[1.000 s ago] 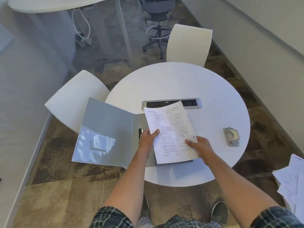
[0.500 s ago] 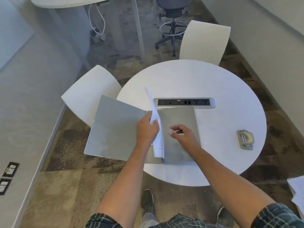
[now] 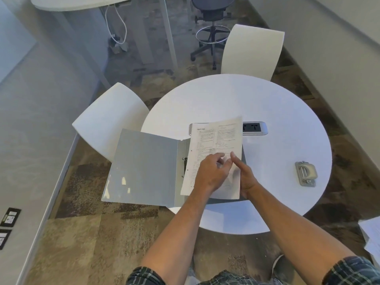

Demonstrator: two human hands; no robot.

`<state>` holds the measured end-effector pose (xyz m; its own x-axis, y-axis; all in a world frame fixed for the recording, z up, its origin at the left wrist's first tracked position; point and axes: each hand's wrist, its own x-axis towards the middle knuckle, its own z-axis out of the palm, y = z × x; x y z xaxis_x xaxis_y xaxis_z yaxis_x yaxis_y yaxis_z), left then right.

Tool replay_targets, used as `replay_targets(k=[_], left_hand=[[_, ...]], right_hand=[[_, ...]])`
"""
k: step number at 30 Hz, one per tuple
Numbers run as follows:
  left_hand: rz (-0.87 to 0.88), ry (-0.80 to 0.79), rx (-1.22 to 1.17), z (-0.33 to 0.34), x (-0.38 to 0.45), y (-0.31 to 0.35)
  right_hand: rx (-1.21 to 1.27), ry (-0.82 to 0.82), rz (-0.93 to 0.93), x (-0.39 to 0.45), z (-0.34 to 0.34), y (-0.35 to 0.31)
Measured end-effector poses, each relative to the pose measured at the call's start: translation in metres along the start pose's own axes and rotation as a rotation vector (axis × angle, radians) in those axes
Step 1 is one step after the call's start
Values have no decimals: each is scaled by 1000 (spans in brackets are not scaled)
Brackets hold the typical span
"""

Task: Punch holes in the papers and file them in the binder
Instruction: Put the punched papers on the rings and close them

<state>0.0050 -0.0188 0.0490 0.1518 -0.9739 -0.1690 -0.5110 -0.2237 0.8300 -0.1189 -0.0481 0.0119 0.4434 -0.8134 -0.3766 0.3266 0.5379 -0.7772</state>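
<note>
A grey ring binder [image 3: 144, 167] lies open at the left edge of the round white table [image 3: 277, 112], its left cover hanging past the rim. Its metal rings [image 3: 185, 167] show at the spine. Printed papers [image 3: 218, 138] with punched holes along their left edge lie over the binder's right half, slightly tilted. My left hand [image 3: 211, 173] rests on top of the papers with its fingers curled on a sheet. My right hand [image 3: 245, 177] grips the papers' right edge, forefinger on the page. A grey hole punch [image 3: 305, 173] sits apart at the table's right.
A socket strip [image 3: 255, 128] is set into the table's middle, partly under the papers. White chairs stand at the left [image 3: 111, 120] and the far side [image 3: 253, 50]. More loose papers [image 3: 372, 235] lie at the lower right. An office chair [image 3: 211, 17] stands beyond.
The papers stood on edge over the binder half a second ago; now they lie printed side up over its right half. Both hands have come together on them.
</note>
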Motion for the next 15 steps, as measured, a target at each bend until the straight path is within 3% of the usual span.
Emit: replay_targets(k=[5,10,15], left_hand=[[-56,-85,-60,5,6,-21],[-118,59,-23,-3,18,-45],[-298,177,-1,-25,35,-65]], right_hand=[[-311,213,-61,7,-3,7],[-294,273,26,11,-21,16],[-214,226,34,14,-29,15]])
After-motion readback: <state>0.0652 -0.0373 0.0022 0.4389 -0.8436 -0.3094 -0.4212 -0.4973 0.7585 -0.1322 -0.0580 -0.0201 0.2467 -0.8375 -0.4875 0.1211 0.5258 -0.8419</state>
